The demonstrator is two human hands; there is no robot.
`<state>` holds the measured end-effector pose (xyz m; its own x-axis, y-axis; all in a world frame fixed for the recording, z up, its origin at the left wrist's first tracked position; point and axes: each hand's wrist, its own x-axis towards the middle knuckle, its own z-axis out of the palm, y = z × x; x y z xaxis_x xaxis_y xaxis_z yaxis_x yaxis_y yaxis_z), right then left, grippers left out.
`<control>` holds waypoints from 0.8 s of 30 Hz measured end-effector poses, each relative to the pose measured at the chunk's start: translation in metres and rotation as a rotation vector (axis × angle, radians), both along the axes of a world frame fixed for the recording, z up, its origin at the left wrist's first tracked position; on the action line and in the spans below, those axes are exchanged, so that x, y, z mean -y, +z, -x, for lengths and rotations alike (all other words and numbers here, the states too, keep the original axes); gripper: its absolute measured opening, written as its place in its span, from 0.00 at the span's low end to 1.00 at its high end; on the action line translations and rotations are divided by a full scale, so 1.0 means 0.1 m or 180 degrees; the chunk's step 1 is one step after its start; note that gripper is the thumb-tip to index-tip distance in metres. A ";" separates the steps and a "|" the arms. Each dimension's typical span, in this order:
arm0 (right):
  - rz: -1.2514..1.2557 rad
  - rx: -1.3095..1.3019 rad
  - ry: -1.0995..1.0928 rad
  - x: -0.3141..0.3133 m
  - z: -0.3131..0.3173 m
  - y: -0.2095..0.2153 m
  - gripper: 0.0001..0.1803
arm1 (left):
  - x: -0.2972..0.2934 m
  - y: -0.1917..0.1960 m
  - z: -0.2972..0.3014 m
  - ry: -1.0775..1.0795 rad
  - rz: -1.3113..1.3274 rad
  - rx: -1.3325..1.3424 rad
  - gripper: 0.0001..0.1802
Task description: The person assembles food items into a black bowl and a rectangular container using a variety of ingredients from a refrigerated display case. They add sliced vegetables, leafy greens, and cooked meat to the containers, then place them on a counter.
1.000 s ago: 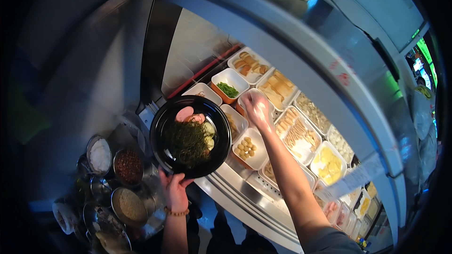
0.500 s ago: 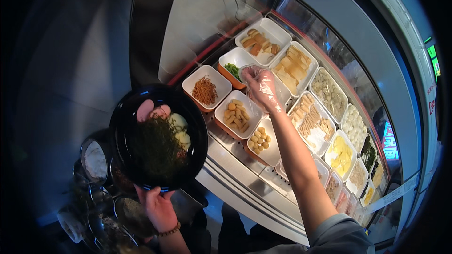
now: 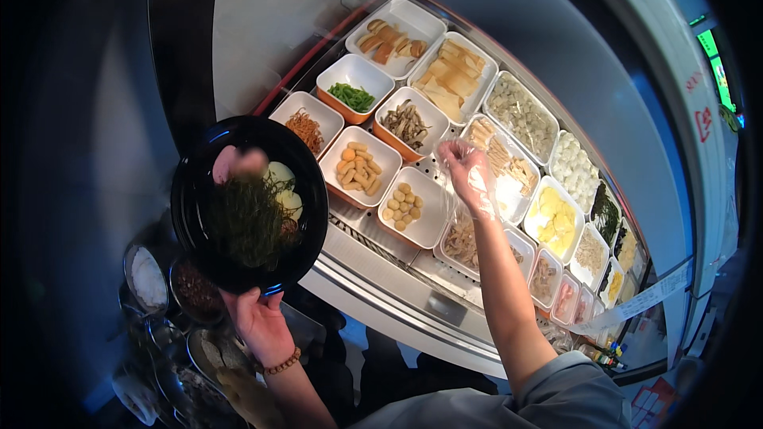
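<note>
1. Two hands share this step: your left hand grips the near rim of the black bowl from below, and your right hand, in a clear glove, hangs over the trays with fingers loosely curled; whether it pinches anything cannot be told.
2. Keep the bowl level. It sits left of the chilled display, just beside the tray of orange shreds, already carrying dark greens, pale slices and a pink piece.
3. Bring the bowl nearer the tray you pick from, so nothing falls on the metal ledge between.
4. Pick with fingertips only, from one tray at a time; the mushroom tray and the tray of pale strips lie nearest your right hand.
5. Drop each item onto a bare part of the bowl, not on the greens.
</note>
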<state>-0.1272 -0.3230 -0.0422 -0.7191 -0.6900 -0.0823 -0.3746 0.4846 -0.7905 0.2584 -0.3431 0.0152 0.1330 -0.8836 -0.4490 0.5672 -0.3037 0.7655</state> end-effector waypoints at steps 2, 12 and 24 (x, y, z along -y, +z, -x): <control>0.0026 -0.0023 -0.0019 -0.09 0.01 0.04 0.16 | 0.01 0.01 0.03 -0.0055 0.0019 -0.0009 0.36; -0.1249 -0.1128 0.1286 1.10 0.26 -0.21 0.27 | 0.01 0.03 0.30 -0.0056 -0.0035 0.0004 0.37; -0.1180 -0.1325 0.1020 1.24 0.55 -0.62 0.17 | 0.08 0.03 0.55 -0.0389 0.0003 -0.0119 0.34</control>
<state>-0.1827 -0.4466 -0.1038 -0.5050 -0.8554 -0.1149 -0.7856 0.5107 -0.3493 0.2034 -0.3509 0.0180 0.0075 -0.8925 -0.4510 0.5543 -0.3717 0.7447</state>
